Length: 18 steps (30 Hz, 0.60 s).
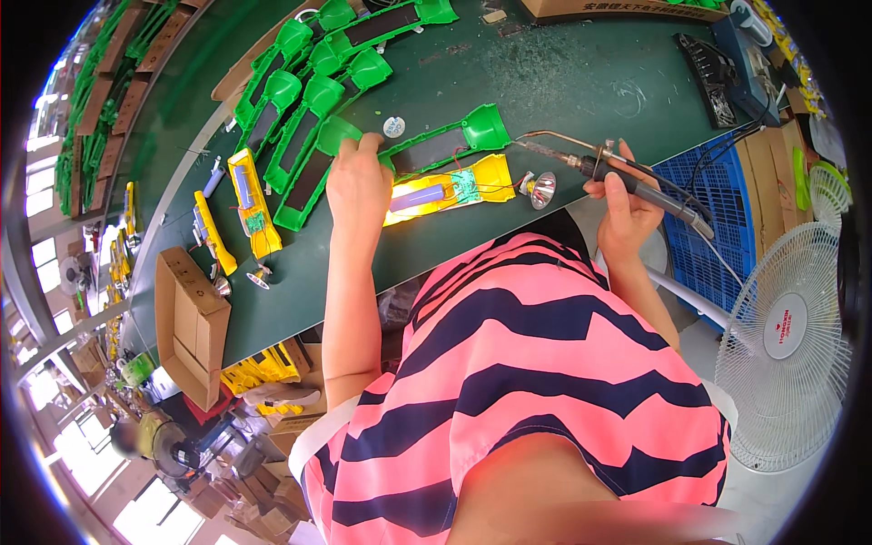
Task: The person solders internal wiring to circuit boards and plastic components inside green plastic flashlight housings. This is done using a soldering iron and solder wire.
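Observation:
My right hand is wrapped round a soldering iron with a thin curved metal tube beside its tip. The tip points left, toward the end of a green flashlight housing. My left hand is closed, fingers bent down at that housing's left end, close to another green housing; what it pinches is hidden. Nearest me, a yellow flashlight housing holds a purple battery cell and a green circuit board. Its left end glows bright yellow. A reflector lamp head lies by its right end.
Several open green housings lie at the far left. Two yellow housings with wires, a loose cell and a cardboard box are on the left. A round LED disc lies mid-table. A blue crate and white fan stand right.

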Each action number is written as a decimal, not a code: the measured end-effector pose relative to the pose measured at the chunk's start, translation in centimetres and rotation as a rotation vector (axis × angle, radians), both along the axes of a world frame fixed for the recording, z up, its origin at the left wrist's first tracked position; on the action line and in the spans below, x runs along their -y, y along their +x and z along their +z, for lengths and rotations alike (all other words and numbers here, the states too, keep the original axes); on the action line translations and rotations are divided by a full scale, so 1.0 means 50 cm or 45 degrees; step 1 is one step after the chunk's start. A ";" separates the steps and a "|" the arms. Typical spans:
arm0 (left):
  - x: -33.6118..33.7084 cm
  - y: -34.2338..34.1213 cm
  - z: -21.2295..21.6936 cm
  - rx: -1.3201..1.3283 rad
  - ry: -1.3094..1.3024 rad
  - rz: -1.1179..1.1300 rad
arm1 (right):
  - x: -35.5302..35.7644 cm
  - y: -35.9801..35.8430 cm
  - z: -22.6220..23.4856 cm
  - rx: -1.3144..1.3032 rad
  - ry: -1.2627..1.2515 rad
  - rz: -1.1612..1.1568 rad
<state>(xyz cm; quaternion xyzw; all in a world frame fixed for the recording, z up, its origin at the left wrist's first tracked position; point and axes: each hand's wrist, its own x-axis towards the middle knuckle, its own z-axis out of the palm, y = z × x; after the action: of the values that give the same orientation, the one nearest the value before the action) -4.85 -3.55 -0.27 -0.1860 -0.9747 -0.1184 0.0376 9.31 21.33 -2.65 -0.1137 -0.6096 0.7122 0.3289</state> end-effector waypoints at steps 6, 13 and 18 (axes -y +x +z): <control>0.021 0.072 0.008 -0.449 0.295 -0.076 | -0.029 -0.005 0.017 -0.060 0.100 -0.155; 0.029 0.150 -0.050 -0.327 0.462 -0.438 | -0.059 -0.017 0.011 -0.048 0.183 -0.260; 0.032 0.113 -0.049 -0.322 0.395 -0.497 | -0.058 -0.022 0.013 -0.040 0.208 -0.279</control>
<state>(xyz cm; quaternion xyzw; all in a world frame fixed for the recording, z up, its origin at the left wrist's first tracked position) 0.79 -5.15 -2.72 -0.3756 -0.8781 -0.2471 0.1635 8.21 24.23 -1.99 -0.1416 -0.6442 0.6217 0.4224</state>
